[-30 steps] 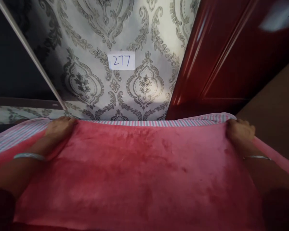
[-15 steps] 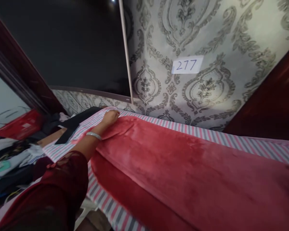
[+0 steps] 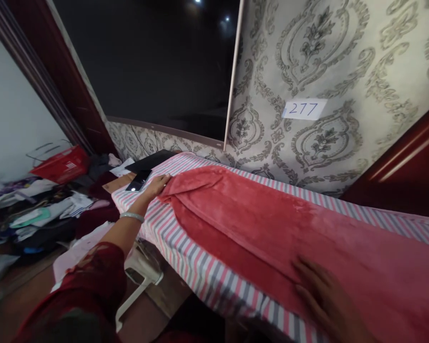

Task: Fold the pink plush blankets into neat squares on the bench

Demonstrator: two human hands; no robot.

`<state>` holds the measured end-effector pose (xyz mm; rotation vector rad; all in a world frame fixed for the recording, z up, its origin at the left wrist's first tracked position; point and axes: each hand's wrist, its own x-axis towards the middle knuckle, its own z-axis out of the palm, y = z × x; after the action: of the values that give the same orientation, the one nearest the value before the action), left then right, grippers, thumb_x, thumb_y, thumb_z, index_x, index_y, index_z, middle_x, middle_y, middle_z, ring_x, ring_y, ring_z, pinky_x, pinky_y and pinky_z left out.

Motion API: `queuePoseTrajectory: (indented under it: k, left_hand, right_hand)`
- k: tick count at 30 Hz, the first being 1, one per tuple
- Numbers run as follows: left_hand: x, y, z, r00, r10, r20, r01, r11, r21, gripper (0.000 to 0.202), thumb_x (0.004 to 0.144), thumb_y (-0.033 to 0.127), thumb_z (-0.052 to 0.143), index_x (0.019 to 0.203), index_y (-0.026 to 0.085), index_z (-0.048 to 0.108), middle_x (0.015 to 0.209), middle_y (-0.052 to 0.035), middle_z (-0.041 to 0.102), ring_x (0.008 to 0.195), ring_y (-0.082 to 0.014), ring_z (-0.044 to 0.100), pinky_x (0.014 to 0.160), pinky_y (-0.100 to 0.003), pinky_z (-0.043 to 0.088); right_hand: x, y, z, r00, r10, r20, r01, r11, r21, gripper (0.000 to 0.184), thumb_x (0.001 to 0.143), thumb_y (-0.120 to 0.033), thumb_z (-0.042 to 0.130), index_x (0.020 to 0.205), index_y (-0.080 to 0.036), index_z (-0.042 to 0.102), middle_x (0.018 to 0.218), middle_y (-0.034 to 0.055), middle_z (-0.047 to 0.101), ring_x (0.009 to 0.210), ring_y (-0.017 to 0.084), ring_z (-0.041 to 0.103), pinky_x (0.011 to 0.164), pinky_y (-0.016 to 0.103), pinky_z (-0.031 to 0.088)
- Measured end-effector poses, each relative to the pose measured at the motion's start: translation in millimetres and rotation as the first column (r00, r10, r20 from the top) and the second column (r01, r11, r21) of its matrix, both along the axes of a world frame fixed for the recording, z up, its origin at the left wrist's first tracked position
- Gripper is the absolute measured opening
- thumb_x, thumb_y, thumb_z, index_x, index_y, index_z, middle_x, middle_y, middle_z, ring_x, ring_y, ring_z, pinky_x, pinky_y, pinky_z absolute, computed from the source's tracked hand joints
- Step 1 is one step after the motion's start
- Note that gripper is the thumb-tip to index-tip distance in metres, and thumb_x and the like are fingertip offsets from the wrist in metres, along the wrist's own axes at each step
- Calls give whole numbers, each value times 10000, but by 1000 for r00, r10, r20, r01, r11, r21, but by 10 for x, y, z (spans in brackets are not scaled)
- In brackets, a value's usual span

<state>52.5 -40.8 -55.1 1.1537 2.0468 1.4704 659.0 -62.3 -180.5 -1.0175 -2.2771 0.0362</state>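
Note:
A red plush cloth lies lengthwise over a surface covered with a striped sheet. It looks like a garment, though its exact kind is unclear. At its far left end, where a narrow folded part tapers, my left hand has its fingers closed on the edge. A bracelet rings that wrist. My right hand rests on the near side of the cloth, fingers stretched out and apart, palm down. Below it, a darker red layer shows along the near edge.
A phone and a black flat thing lie beyond my left hand. Piled clothes and a red basket are at left. A white frame-like object stands below. A large dark screen hangs on the wall.
My view has swung left and down. My left hand has shifted to the cloth's left end and pulled it out into a taper. My right hand has come from the right edge onto the cloth's near side.

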Motion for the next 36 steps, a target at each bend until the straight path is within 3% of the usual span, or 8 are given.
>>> queuePoseTrajectory:
  k: [4, 7, 13, 18, 21, 26, 32, 36]
  left_hand:
    - [122, -303, -174, 958, -195, 210, 173, 978, 118, 800, 548, 862, 696, 921, 156, 726, 842, -100, 735, 892, -303, 684, 823, -411, 544]
    - [214, -445, -222, 948, -270, 169, 259, 962, 81, 713, 513, 720, 831, 950, 168, 715, 840, -68, 720, 859, -270, 672, 789, -370, 547]
    - [206, -322, -80, 990, -115, 79, 112, 993, 39, 491, 498, 597, 845, 634, 201, 589, 587, 16, 554, 650, -186, 555, 583, -283, 465]
    - [-7, 37, 194, 982, -88, 169, 88, 996, 8, 471, 681, 663, 685, 670, 198, 608, 638, -57, 628, 674, -239, 624, 636, -353, 512]
    - [-119, 99, 273, 981, -47, 188, 60, 996, -65, 476, 697, 670, 674, 650, 201, 613, 639, -91, 643, 692, -289, 651, 647, -408, 524]
    - [-183, -234, 193, 979, -147, 144, 169, 973, -156, 448, 547, 593, 833, 661, 196, 658, 720, -83, 692, 775, -292, 662, 718, -382, 531]
    - [-90, -452, 63, 944, -311, -111, 297, 946, -127, 542, 395, 398, 915, 867, 222, 714, 1046, -74, 708, 1123, -310, 602, 950, -353, 496]
    - [-66, -266, 75, 982, -188, -24, 189, 979, 69, 395, 448, 472, 868, 640, 202, 654, 774, -56, 657, 929, -295, 615, 867, -377, 513]
  right_hand:
    - [-177, 3, -28, 999, -32, 40, 32, 999, -10, 460, 964, -503, 477, 1272, -241, 694, 1276, 124, 695, 1117, 322, 673, 934, 521, 572]
    - [-240, 11, -70, 997, -69, 17, 69, 998, -1, 431, 991, -442, 431, 1229, -225, 716, 1246, 127, 709, 1099, 309, 678, 928, 517, 568]
    - [-258, 30, 48, 985, -130, -114, 130, 991, -4, 435, 994, -429, 380, 1080, -215, 749, 1076, 125, 759, 1000, 304, 705, 891, 504, 578]
    - [-146, 28, 254, 948, -247, -202, 250, 968, -8, 456, 981, -503, 373, 1071, -232, 729, 1059, 113, 756, 1016, 309, 696, 926, 489, 563]
    - [-131, -33, 226, 956, -223, -189, 222, 975, -28, 474, 975, -544, 371, 1056, -248, 732, 1051, 104, 758, 1001, 299, 703, 906, 473, 575]
    - [-200, -151, 29, 991, -86, -105, 81, 995, -53, 444, 995, -493, 392, 1070, -236, 746, 1091, 111, 758, 1024, 298, 700, 921, 506, 569]
    - [-244, -156, -46, 990, -108, -86, 104, 994, -44, 403, 975, -441, 436, 1126, -216, 735, 1127, 124, 743, 1049, 305, 683, 923, 516, 559]
    - [-261, -168, -52, 987, -129, -95, 125, 991, -48, 408, 980, -440, 427, 1123, -217, 738, 1134, 122, 740, 1068, 307, 671, 934, 523, 547]
